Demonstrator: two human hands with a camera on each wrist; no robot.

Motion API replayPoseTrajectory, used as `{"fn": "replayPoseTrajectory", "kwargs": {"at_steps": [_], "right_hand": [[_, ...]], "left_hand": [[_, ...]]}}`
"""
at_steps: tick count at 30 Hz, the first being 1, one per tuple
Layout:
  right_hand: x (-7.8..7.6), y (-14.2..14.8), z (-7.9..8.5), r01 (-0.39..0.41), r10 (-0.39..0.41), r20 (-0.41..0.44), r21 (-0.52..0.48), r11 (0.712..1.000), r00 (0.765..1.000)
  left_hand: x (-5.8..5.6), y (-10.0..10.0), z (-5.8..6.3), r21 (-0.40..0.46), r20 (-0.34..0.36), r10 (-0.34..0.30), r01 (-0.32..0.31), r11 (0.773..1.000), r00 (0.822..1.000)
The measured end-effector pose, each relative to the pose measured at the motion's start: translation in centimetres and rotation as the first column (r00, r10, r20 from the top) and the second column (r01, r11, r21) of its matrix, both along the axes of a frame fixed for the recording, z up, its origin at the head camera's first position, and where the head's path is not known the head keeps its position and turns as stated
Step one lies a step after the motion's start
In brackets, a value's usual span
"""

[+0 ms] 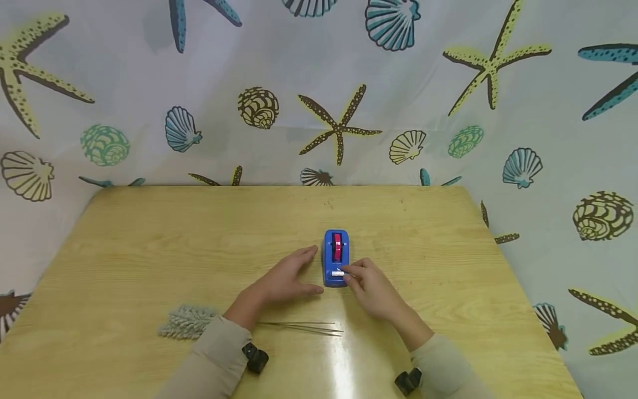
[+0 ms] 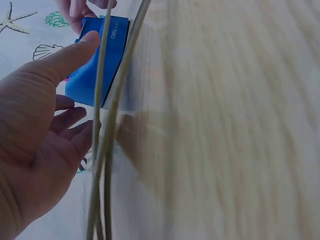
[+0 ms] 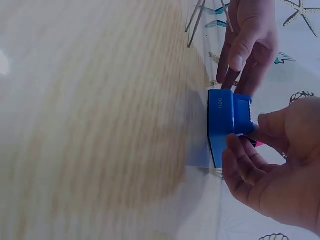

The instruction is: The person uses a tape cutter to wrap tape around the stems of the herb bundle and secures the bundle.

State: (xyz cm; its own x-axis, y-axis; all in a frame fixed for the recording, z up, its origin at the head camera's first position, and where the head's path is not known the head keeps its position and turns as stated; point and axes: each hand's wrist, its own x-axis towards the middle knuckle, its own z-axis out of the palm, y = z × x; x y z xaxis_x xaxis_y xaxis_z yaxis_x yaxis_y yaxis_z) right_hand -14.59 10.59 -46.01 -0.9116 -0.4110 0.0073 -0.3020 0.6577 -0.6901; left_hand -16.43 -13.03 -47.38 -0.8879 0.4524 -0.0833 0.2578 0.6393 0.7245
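A blue tape dispenser [image 1: 328, 260] with a pink-red roll core [image 1: 337, 246] stands on the table between both hands. My left hand [image 1: 286, 279] is beside its left side, thumb and fingers spread and relaxed around it without a grip. At the near, cutter end, my right hand [image 1: 374, 291] pinches with thumb and index finger what seems to be the tape's end; the clear strip is barely visible. In the right wrist view the toothed cutter [image 3: 250, 111] is next to the right thumb.
Fuzzy grey-green sprigs [image 1: 184, 322] lie left of my left forearm. Their thin stems [image 1: 309, 328] run under that wrist toward the table's middle, nearer me than the dispenser. Behind the wooden table [image 1: 199, 221] hangs a cloth [image 1: 214, 72] printed with shells and starfish.
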Motion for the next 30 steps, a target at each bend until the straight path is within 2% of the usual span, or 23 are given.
{"fn": "replayPoseTrajectory", "kwargs": {"at_steps": [3,5,7,9,12,16,20,24,30], "right_hand": [[-0.4,-0.1,-0.8,0.072,-0.061,0.099,-0.113,0.991,0.993],[-0.7,-0.1,-1.3,0.145,-0.107,0.207,-0.181,0.973,0.972],[-0.9,-0.1,-1.8,0.229,-0.148,0.321,-0.231,0.946,0.935],[-1.1,-0.2,-2.0,0.314,-0.181,0.425,-0.27,0.91,0.887],[-1.4,-0.4,-1.9,0.405,-0.198,0.518,-0.324,0.855,0.832],[-1.8,-0.5,-1.4,0.455,-0.196,0.562,-0.367,0.812,0.803],[-1.8,-0.5,-1.2,0.465,-0.196,0.574,-0.368,0.805,0.795],[-1.9,-0.6,-1.2,0.48,-0.208,0.59,-0.351,0.804,0.78],[-2.0,-1.5,-0.8,0.519,-0.253,0.6,-0.322,0.792,0.759]], "left_hand": [[-0.2,0.7,-0.4,0.06,0.021,0.019,-0.02,0.998,1.0],[-0.5,1.2,-0.9,0.112,0.037,0.029,-0.033,0.993,0.999],[-0.8,1.7,-1.2,0.167,0.06,0.03,-0.04,0.985,0.998],[-1.1,2.1,-1.4,0.215,0.092,0.027,-0.046,0.976,0.995],[-1.6,2.5,-1.4,0.278,0.123,0.038,-0.071,0.958,0.992],[-2.2,2.7,-1.2,0.339,0.19,0.058,-0.121,0.933,0.98],[-2.6,3.0,-1.3,0.363,0.253,0.016,-0.11,0.925,0.967],[-3.0,3.3,-1.5,0.35,0.236,-0.011,-0.074,0.934,0.972],[-3.0,3.2,-1.3,0.355,0.242,-0.007,-0.081,0.931,0.97]]}}
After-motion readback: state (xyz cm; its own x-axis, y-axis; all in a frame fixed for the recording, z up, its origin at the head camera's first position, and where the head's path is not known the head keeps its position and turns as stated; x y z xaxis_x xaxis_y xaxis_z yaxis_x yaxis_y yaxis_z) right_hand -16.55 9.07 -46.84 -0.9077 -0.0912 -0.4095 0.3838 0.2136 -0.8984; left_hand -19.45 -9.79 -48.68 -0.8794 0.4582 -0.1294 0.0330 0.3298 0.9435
